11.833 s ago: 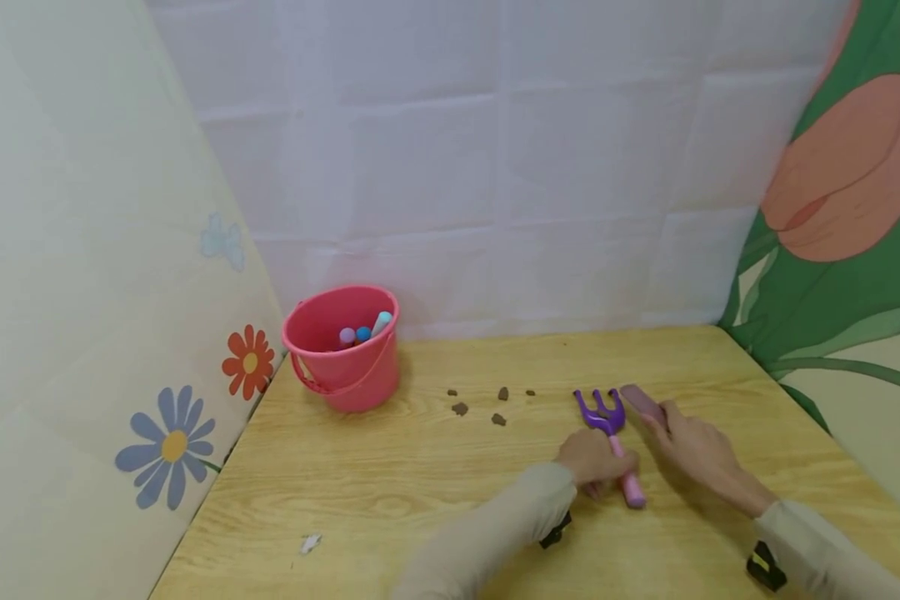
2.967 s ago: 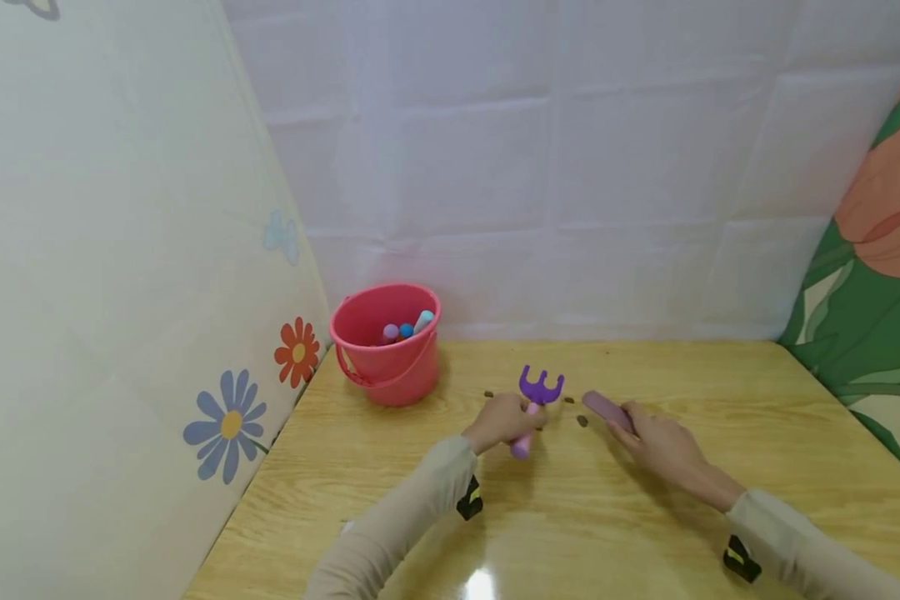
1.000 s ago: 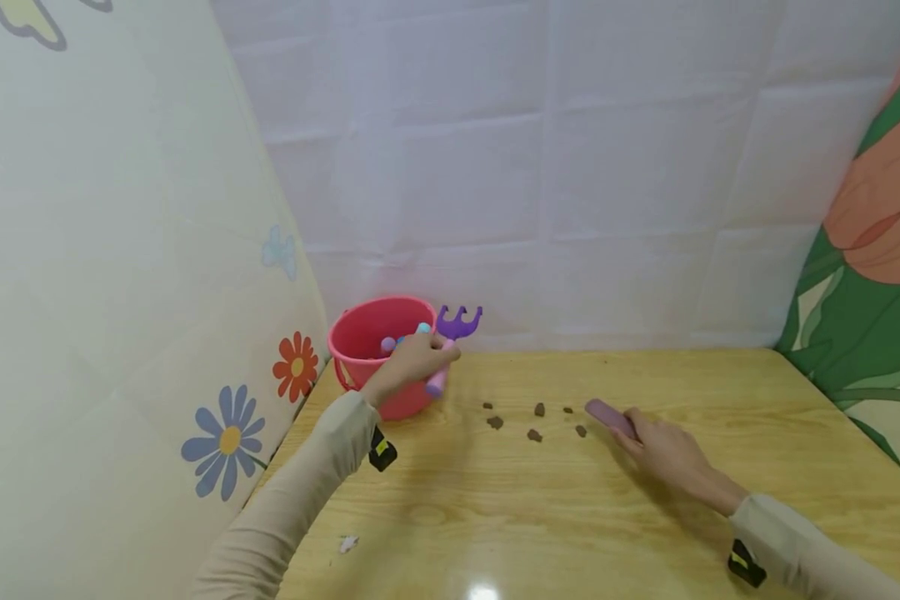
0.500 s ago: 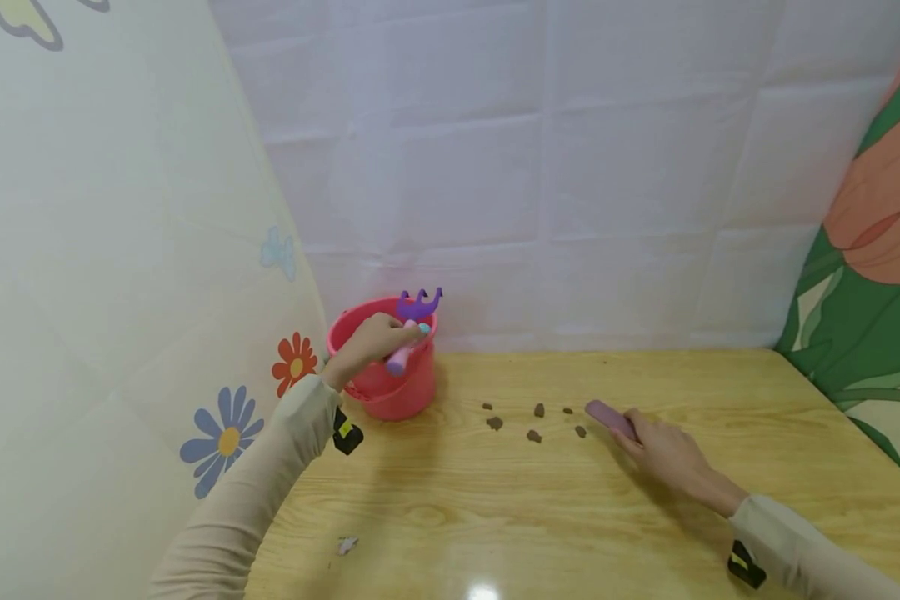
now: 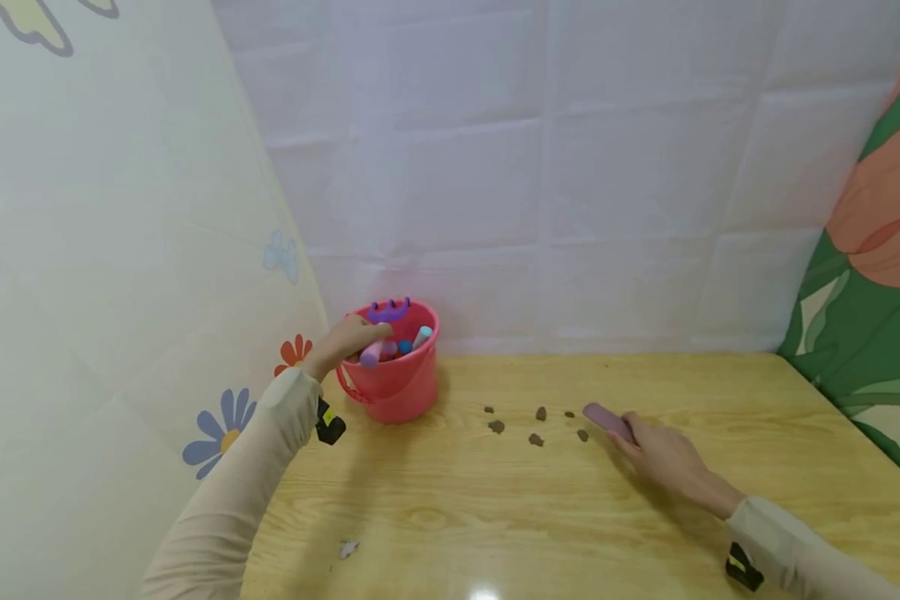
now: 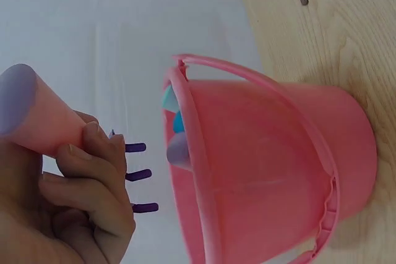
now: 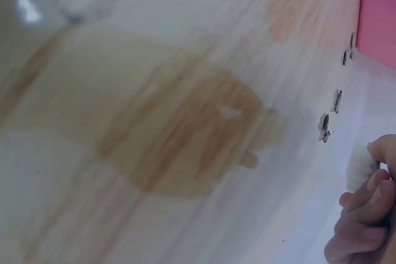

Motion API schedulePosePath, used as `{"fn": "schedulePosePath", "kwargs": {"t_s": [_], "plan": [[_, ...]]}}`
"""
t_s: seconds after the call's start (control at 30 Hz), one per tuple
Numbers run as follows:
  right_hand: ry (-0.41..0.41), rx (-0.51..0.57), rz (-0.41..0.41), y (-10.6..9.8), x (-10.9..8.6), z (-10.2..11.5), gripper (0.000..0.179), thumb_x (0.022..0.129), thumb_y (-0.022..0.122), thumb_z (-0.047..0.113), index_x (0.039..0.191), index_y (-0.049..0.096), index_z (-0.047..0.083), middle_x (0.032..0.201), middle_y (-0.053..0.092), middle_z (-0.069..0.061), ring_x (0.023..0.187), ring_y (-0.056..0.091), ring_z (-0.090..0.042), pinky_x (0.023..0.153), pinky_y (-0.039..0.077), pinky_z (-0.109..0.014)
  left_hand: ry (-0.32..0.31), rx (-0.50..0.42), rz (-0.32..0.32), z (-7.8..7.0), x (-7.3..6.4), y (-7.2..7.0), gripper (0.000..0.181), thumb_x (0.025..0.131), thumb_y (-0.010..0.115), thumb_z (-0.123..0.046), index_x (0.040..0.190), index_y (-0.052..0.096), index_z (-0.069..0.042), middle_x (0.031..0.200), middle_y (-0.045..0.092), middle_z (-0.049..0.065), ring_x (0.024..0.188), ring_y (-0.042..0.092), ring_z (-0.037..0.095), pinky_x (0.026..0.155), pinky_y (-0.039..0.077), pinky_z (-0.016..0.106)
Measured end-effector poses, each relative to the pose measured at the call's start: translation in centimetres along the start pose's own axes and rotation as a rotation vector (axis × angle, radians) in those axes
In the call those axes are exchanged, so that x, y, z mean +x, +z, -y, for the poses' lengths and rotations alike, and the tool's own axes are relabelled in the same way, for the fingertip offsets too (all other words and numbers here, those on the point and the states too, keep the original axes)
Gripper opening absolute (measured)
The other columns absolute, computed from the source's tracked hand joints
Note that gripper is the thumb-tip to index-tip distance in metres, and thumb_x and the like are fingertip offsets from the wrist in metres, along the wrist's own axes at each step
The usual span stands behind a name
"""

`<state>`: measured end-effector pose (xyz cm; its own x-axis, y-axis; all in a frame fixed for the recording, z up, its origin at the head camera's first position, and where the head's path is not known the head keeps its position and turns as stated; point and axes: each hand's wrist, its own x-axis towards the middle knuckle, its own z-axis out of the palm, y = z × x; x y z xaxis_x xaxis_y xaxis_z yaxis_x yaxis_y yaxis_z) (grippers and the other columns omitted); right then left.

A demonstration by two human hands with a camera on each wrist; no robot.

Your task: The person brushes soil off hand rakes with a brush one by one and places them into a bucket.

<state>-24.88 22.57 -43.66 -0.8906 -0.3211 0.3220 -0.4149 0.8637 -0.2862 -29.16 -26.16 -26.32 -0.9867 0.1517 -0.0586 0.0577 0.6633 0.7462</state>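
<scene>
My left hand (image 5: 345, 342) grips a toy garden rake by its pink handle (image 6: 52, 119), over the left side of the red bucket (image 5: 397, 387). The rake's purple tines (image 5: 390, 311) are at the bucket's back rim in the head view; in the left wrist view they are outside its mouth, apart from it. Inside the bucket show several handle ends, among them a light blue one (image 5: 422, 336) and a blue one (image 5: 405, 347). On the right, my right hand (image 5: 667, 454) holds a purple-backed brush (image 5: 607, 422); its white bristles (image 7: 360, 170) show in the right wrist view.
Several brown crumbs (image 5: 536, 440) lie on the wooden table (image 5: 495, 517) between the bucket and the brush. A small whitish scrap (image 5: 348, 548) sits near the front left. A white cloth wall (image 5: 570, 208) closes off the back, with printed flower panels on both sides.
Since the oldest frame the left hand has lifted the rake from the table's right side and carried it left, over the bucket. The right hand has kept hold of the brush, nearly still lately.
</scene>
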Motion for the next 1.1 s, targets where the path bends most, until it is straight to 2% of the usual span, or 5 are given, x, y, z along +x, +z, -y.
{"fn": "schedulePosePath", "kwargs": {"t_s": [0.4, 0.5, 0.7, 0.97, 1.1], "plan": [[-0.002, 0.004, -0.023, -0.1, -0.3, -0.1, 0.027, 0.097, 0.064, 0.023, 0.102, 0.057, -0.002, 0.061, 0.044, 0.001, 0.047, 0.039, -0.010, 0.042, 0.031, -0.026, -0.066, -0.047, 0.015, 1.2, 0.7, -0.8, 0.036, 0.094, 0.060, -0.028, 0.061, 0.055, -0.014, 0.054, 0.052, -0.004, 0.049, 0.050, 0.007, 0.051, 0.040, 0.021], [-0.010, -0.005, -0.035, -0.1, -0.4, -0.2, 0.026, 0.096, 0.065, 0.022, 0.102, 0.057, -0.002, 0.060, 0.043, 0.001, 0.046, 0.038, -0.010, 0.042, 0.030, -0.026, -0.078, -0.042, 0.005, 1.5, 0.9, -0.7, 0.035, 0.093, 0.061, -0.029, 0.063, 0.056, -0.013, 0.054, 0.052, -0.005, 0.049, 0.051, 0.006, 0.053, 0.042, 0.022], [-0.013, -0.003, -0.040, 0.0, -0.5, -0.3, 0.025, 0.097, 0.064, 0.022, 0.100, 0.057, -0.002, 0.059, 0.041, 0.002, 0.045, 0.036, -0.009, 0.041, 0.029, -0.025, -0.100, -0.017, -0.020, 1.8, 1.4, -0.5, 0.031, 0.094, 0.061, -0.030, 0.080, 0.063, -0.002, 0.060, 0.058, -0.002, 0.056, 0.058, 0.009, 0.062, 0.050, 0.024], [0.007, -0.007, -0.017, 0.1, -0.6, -0.5, 0.027, 0.098, 0.062, 0.024, 0.101, 0.057, -0.002, 0.059, 0.042, 0.002, 0.046, 0.038, -0.009, 0.042, 0.029, -0.025, -0.108, 0.015, -0.070, 2.3, 2.3, -0.1, 0.028, 0.093, 0.062, -0.026, 0.076, 0.061, -0.004, 0.059, 0.055, -0.003, 0.055, 0.057, 0.008, 0.061, 0.050, 0.022], [0.006, -0.006, -0.018, 0.1, -0.7, -0.5, 0.026, 0.098, 0.062, 0.024, 0.101, 0.057, -0.001, 0.058, 0.043, 0.002, 0.045, 0.038, -0.009, 0.041, 0.030, -0.025, -0.133, -0.015, -0.084, 2.5, 2.9, 0.0, 0.030, 0.092, 0.065, -0.026, 0.086, 0.065, 0.003, 0.065, 0.058, 0.000, 0.061, 0.057, 0.010, 0.060, 0.049, 0.021]]}}
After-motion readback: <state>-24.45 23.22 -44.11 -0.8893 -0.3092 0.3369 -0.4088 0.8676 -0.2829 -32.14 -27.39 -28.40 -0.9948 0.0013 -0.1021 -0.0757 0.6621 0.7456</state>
